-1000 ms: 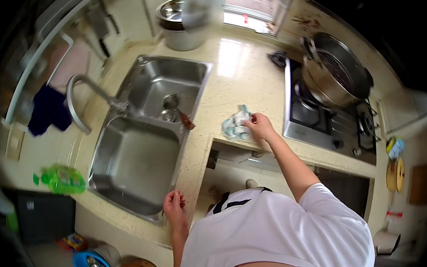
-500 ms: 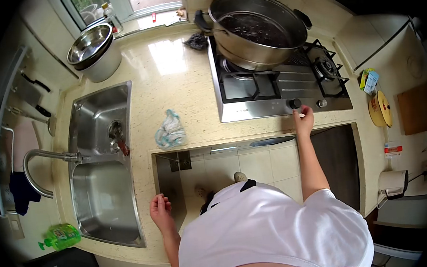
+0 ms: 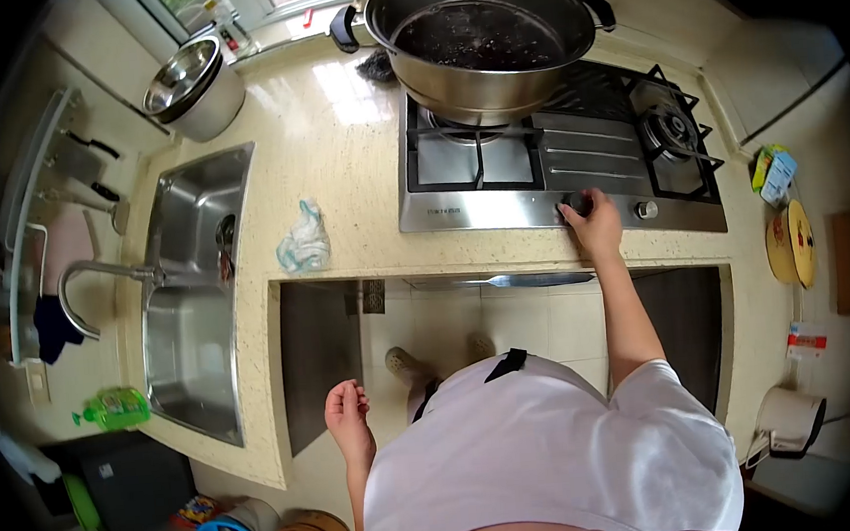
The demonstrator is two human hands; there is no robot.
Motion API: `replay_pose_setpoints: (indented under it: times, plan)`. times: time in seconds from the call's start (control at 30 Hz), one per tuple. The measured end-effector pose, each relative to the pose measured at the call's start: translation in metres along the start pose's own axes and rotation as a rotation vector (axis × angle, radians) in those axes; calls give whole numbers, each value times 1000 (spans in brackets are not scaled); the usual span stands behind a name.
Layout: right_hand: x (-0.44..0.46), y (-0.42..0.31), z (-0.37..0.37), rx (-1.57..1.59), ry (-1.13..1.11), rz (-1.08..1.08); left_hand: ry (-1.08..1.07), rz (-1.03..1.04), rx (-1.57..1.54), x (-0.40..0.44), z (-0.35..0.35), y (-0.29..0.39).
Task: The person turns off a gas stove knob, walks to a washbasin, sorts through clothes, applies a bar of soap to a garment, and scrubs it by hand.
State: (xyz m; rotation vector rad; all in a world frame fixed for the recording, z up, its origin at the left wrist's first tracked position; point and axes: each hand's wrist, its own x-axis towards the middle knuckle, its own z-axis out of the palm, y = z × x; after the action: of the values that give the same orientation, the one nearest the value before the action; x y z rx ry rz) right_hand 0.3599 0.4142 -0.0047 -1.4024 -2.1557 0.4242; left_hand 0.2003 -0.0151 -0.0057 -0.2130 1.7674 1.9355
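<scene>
My right hand (image 3: 598, 226) is at the front panel of the gas stove (image 3: 491, 212), its thumb and fingers around the dark left control knob (image 3: 571, 200), which they partly cover. A second, silver knob (image 3: 647, 210) sits just to the right of that hand. On the left burner stands a large steel pot (image 3: 486, 91) with black handles, holding dark liquid with bubbles or bits on the surface. My left hand (image 3: 348, 407) hangs beside my body, below the counter edge, fingers loosely curled in and nothing visible in them.
A crumpled cloth (image 3: 303, 239) lies on the counter (image 3: 333, 173) left of the stove. Further left are a double sink (image 3: 194, 374), stacked steel bowls (image 3: 193, 89) and a green soap bottle (image 3: 115, 409). At the right wall stand a yellow tin (image 3: 790, 245) and a white appliance (image 3: 790, 422).
The view has shifted, and the stove and pot appear nearer. My right hand has closed further around the left knob. My left hand stays low and curled.
</scene>
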Motion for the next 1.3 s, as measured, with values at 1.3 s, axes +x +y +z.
replay_pose_setpoints:
  times: [1.3]
  plan:
    - [12,43,17,-198,-44,-367,548,-32,-196,-257,-90,-152]
